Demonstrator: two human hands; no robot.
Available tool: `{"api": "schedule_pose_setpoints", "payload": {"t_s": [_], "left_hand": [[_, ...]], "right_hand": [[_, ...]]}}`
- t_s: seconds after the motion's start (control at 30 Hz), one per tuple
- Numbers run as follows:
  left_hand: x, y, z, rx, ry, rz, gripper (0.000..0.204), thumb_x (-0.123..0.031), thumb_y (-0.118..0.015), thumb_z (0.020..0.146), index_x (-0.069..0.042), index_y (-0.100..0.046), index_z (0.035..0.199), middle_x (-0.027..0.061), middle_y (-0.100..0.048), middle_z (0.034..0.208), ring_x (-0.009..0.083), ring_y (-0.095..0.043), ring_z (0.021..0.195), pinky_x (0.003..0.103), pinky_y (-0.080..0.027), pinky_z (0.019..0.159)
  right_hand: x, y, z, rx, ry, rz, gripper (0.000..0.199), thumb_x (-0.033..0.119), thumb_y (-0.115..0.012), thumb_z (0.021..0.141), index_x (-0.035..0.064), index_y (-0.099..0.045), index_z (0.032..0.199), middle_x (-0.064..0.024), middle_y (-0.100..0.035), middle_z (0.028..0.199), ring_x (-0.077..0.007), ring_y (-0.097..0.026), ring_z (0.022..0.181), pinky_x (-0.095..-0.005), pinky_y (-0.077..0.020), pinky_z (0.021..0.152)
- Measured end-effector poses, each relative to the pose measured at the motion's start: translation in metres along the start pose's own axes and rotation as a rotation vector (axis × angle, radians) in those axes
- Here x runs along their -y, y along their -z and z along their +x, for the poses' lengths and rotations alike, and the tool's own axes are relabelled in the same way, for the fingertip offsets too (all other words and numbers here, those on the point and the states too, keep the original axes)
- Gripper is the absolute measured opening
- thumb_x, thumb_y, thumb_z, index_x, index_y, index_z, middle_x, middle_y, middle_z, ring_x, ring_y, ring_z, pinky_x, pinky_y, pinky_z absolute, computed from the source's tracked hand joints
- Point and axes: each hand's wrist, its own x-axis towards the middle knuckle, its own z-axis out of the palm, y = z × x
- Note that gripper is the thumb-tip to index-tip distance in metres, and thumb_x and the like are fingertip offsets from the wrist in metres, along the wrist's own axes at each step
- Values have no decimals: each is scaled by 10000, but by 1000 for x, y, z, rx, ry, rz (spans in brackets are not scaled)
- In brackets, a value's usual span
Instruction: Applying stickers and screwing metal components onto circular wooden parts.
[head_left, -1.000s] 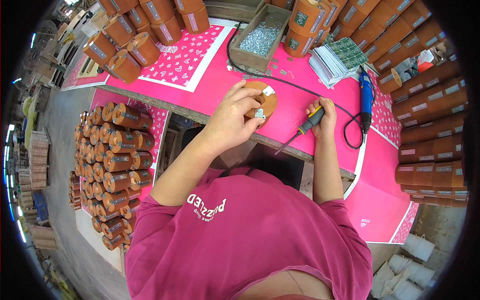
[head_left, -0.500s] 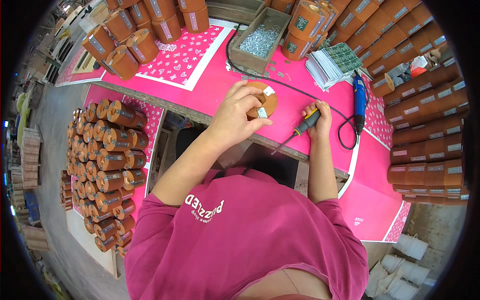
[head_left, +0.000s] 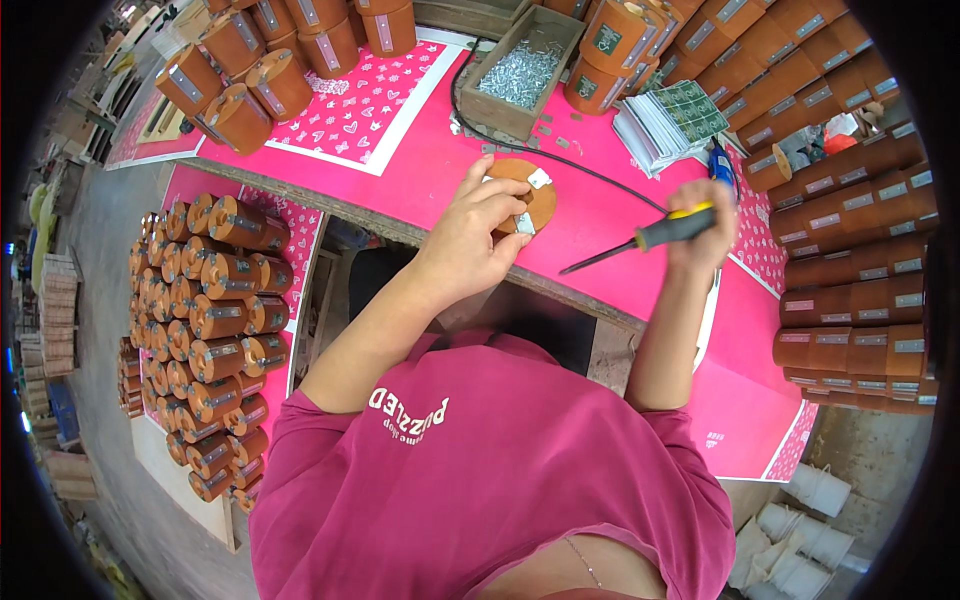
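Observation:
My left hand (head_left: 475,235) grips the rim of a round brown wooden cylinder (head_left: 543,206) standing on the pink tabletop, fingers over its top. Two small pale metal plates sit on that top: one plate (head_left: 540,178) at the far side, another plate (head_left: 524,223) by my thumb. Inside my right hand (head_left: 708,238), slightly blurred, is a yellow-and-grey screwdriver (head_left: 665,233), its shaft pointing left and down above the table. Partly behind this hand lies a blue electric screwdriver (head_left: 720,165); whether the hand touches it, I cannot tell.
A wooden box of screws (head_left: 520,72) stands at the back, with loose metal plates nearby. A black cable (head_left: 600,172) crosses the table. Stacked cards (head_left: 668,125) lie right of it. Many brown cylinders (head_left: 850,255) are piled at the right, more cylinders (head_left: 215,315) at the left.
My right hand has moved right and slightly up with the screwdriver, over toward the blue electric screwdriver. My left hand stays on the wooden cylinder, with its fingers shifted slightly.

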Motion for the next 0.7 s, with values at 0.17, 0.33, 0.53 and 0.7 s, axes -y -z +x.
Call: {"api": "schedule_pose_setpoints", "payload": {"t_s": [0.17,0.33,0.53,0.7], "left_hand": [[1,2,-2,-9,-9,-10,249,-29,-667,652,9,-576,881,119,-575,1054,385,-379,1185,436,-332,973],[2,2,-2,12,21,-23,271,-24,-670,643,20,-578,894,120,-578,1048,380,-369,1197,433,-350,961],[3,3,-3,6,18,-10,282,-26,-671,641,16,-585,907,110,-582,1037,382,-373,1191,433,-353,960],[4,3,-2,10,29,-26,278,-31,-672,643,14,-586,903,111,-583,1031,384,-374,1187,436,-344,970]], "right_hand": [[48,-101,-4,378,316,-16,57,82,-399,872,47,-423,835,-88,-459,705,-186,-468,594,-332,-444,538],[17,-130,-14,464,415,-136,63,-11,-449,841,35,-418,871,-114,-502,675,-195,-517,532,-340,-484,486],[5,-132,-10,490,410,-205,79,-21,-464,835,33,-413,860,-107,-507,680,-173,-520,538,-323,-488,489],[5,-132,-8,497,409,-220,86,-29,-468,831,33,-414,856,-106,-510,682,-165,-519,536,-319,-491,485]]}}
